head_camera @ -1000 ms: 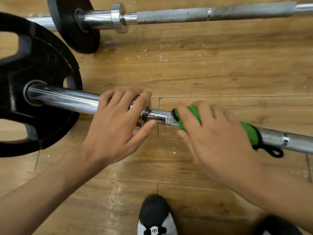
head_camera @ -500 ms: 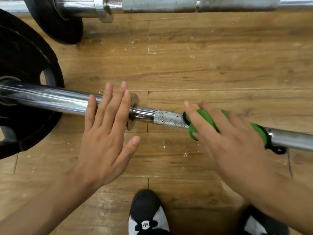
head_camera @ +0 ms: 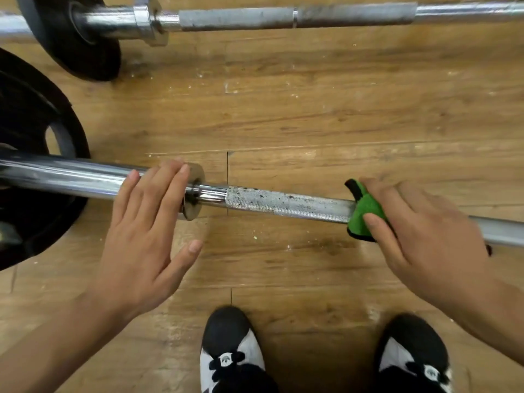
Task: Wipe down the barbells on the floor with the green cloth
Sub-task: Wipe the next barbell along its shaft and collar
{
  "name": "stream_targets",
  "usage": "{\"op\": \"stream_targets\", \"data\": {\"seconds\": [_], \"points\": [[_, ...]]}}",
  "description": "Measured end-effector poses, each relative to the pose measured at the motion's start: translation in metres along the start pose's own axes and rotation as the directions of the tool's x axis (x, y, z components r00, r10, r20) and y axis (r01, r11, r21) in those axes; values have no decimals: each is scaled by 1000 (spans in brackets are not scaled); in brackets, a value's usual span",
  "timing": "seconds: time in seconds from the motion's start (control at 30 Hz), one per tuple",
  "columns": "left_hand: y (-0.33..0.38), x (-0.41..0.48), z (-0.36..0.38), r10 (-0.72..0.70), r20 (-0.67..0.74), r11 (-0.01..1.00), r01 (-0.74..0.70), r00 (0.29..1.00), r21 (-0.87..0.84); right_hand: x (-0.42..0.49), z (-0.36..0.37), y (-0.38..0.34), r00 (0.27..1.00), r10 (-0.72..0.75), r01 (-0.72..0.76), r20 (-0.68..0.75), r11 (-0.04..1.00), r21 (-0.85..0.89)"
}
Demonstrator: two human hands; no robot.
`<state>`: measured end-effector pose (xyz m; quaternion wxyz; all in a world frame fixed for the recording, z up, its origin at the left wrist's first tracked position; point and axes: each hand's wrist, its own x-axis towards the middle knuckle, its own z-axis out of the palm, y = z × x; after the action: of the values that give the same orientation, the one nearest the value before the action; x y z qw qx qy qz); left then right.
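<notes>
The near barbell [head_camera: 286, 204] lies across the wooden floor, its knurled shaft speckled with dark spots. My right hand [head_camera: 422, 231] wraps the green cloth [head_camera: 364, 212] around the shaft at the right. My left hand [head_camera: 144, 234] rests flat on the chrome sleeve beside the collar [head_camera: 195, 191], fingers spread, holding nothing. A second barbell [head_camera: 283, 17] lies farther away along the top of the view.
A large black weight plate [head_camera: 34, 154] sits on the near bar's left end, and a smaller black plate [head_camera: 82, 49] on the far bar. My two black-and-white shoes [head_camera: 229, 353] stand on the floor just below the near bar.
My right hand has slid the green cloth to the right along the shaft, baring more knurling. My left hand has loosened from a grip on the collar to lying flat on the sleeve.
</notes>
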<state>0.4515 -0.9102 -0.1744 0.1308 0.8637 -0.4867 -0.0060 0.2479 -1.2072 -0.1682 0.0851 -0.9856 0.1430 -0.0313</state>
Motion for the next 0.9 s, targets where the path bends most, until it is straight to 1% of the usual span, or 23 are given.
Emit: {"op": "stream_targets", "data": {"seconds": [0.1, 0.27, 0.33, 0.4, 0.47, 0.53, 0.6, 0.7, 0.77, 0.9], "points": [[8, -10, -1, -22, 16, 1000, 22, 1000, -6, -5, 4, -10, 998, 31, -34, -58, 999, -36], [17, -25, -6, -62, -37, 998, 61, 997, -23, 35, 33, -106, 989, -100, 97, -109, 995, -31], [20, -29, -8, -78, -77, 997, 76, 994, -30, 51, 40, -143, 984, -147, 142, -105, 989, -47], [23, -30, -10, -89, -118, 995, 84, 989, -51, 55, 40, -161, 982, -186, 186, -28, 983, -1], [25, -28, -14, -102, -162, 992, 88, 982, -94, 44, 31, -152, 973, -221, 217, 66, 974, 68], [28, -23, -17, -96, -191, 991, 75, 977, -114, 20, 19, -123, 967, -222, 208, 124, 971, 120], [26, -20, -18, -79, -177, 993, 62, 981, -102, -8, 9, -87, 976, -179, 168, 121, 981, 98], [22, -22, -13, -71, -80, 994, 64, 994, -92, -32, 6, -60, 983, -145, 145, 110, 989, 8], [24, -28, -8, -50, -43, 997, 47, 998, -60, -32, 12, -73, 988, -137, 136, 71, 991, 10], [28, -38, -3, -33, -76, 999, 30, 997, -38, -4, 31, -131, 981, -190, 188, 25, 980, 59]]}}
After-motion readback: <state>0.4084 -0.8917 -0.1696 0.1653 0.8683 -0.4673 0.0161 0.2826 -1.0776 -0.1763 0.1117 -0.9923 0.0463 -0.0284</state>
